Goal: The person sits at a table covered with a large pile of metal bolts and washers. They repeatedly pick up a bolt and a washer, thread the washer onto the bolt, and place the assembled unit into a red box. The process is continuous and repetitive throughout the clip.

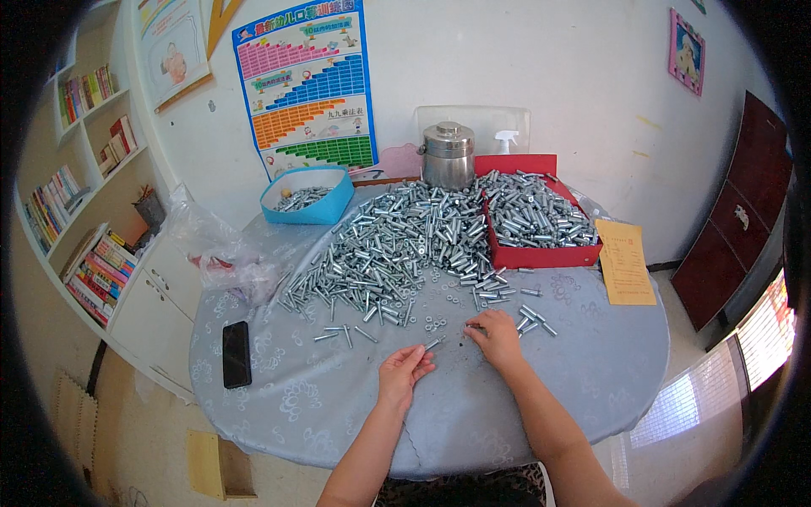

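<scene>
Your left hand [404, 368] pinches a short silver metal bolt [434, 343] at its fingertips; your right hand [497, 336], fingers together, presses on small loose washers [436, 323] on the grey patterned tablecloth [338, 397]. Beyond lies the big heap of bolts [397, 245], with a red tray [541, 253] far right

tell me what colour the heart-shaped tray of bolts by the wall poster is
The heart-shaped plastic tray is light blue, clearest in the head view.

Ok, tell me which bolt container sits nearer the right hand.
The red tray, heaped with bolts at back right; the blue tray sits far back left of the right hand.
</scene>
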The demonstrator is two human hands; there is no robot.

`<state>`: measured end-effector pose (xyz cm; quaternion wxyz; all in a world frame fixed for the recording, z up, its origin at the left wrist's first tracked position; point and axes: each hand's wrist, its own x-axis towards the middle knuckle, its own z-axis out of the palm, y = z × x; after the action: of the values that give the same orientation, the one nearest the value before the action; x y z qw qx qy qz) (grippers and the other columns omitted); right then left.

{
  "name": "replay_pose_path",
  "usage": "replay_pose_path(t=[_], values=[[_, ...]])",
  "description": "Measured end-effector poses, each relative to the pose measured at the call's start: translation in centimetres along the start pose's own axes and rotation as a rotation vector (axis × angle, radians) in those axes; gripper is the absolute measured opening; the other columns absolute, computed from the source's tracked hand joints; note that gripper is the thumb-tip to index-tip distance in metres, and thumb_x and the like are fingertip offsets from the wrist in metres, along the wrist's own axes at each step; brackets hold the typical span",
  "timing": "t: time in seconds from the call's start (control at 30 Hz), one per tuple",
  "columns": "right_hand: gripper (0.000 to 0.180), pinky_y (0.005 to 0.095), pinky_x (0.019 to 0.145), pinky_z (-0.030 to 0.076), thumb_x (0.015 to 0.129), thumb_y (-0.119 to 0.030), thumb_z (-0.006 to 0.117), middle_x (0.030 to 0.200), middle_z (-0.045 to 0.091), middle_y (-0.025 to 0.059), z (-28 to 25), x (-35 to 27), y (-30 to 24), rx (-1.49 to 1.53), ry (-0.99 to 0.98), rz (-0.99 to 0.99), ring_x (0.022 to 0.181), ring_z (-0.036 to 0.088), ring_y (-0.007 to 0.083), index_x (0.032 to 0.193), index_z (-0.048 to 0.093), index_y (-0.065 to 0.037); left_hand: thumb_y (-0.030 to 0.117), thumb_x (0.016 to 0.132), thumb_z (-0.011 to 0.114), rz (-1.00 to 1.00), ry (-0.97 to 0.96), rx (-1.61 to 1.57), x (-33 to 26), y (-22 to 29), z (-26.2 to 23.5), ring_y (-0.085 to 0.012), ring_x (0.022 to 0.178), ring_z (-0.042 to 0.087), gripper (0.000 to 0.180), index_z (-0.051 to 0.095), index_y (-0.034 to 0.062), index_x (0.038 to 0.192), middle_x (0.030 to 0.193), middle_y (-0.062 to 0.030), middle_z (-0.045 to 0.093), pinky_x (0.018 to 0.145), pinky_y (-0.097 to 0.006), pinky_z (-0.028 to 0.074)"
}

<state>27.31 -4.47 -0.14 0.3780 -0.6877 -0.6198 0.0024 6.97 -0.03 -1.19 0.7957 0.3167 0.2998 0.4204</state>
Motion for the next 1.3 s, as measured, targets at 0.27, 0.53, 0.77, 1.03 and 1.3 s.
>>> replay_pose_path(t=[0.27, 0.53, 0.77, 1.03, 1.3], values=[[0.021, 0.0264, 0.074, 0.042, 0.075, -0.014, 0.064, 0.092, 0.061, 0.0047, -0.1, -0.6, -2.7, 0.609, -0.124, 0.068, 0.086, 0.053, 0.0164, 0.095, 0.063, -0.008, 0.010, 0.081, 0.059, -0.027, 0.000, 0.006, -0.1, 0.1, 0.1, -0.0157, 0.067, 0.059, 0.013, 0.057, -0.0004, 0.088, 0.080, -0.0105, 0.060, 0.063, -0.027, 0.053], [0.018, 0.0278, 0.064, 0.042, 0.080, -0.020, 0.060, 0.080, 0.060, 0.0092, -0.3, -1.0, -2.8, 0.452, -0.240, 0.108, 0.072, 0.054, 0.0175, 0.085, 0.061, -0.002, 0.007, 0.080, 0.059, 0.025, 0.013, 0.100, -0.3, 0.0, 0.4, -0.0169, 0.067, 0.060, 0.014, 0.057, -0.0047, 0.088, 0.079, -0.0126, 0.060, 0.062, -0.028, 0.054], [0.037, 0.0268, 0.060, 0.042, 0.088, -0.031, 0.045, 0.069, 0.059, 0.0082, 1.0, -1.3, -2.7, 0.614, -0.173, 0.282, 0.064, 0.053, 0.0140, 0.077, 0.059, 0.001, 0.006, 0.079, 0.059, 0.059, 0.021, 0.119, -0.1, -0.5, 0.5, -0.0168, 0.066, 0.060, 0.014, 0.058, -0.0055, 0.088, 0.078, -0.0133, 0.060, 0.061, -0.027, 0.054], [0.038, 0.0252, 0.065, 0.044, 0.090, -0.030, 0.042, 0.074, 0.060, 0.0060, 0.0, -1.1, -4.9, 0.744, -0.157, 0.273, 0.067, 0.054, 0.0123, 0.083, 0.061, 0.002, 0.006, 0.079, 0.059, 0.085, 0.100, 0.066, 0.1, -0.4, 0.2, -0.0172, 0.064, 0.060, 0.014, 0.057, -0.0056, 0.087, 0.078, -0.0136, 0.061, 0.060, -0.027, 0.054], [0.036, 0.0236, 0.063, 0.044, 0.090, -0.031, 0.042, 0.079, 0.060, 0.0057, 1.1, -1.4, -2.3, 0.827, -0.316, 0.359, 0.069, 0.053, 0.0111, 0.096, 0.059, 0.001, 0.005, 0.079, 0.059, 0.100, 0.090, 0.071, 0.2, -0.5, 0.2, -0.0172, 0.063, 0.060, 0.015, 0.056, -0.0062, 0.088, 0.077, -0.0137, 0.060, 0.060, -0.027, 0.054]])
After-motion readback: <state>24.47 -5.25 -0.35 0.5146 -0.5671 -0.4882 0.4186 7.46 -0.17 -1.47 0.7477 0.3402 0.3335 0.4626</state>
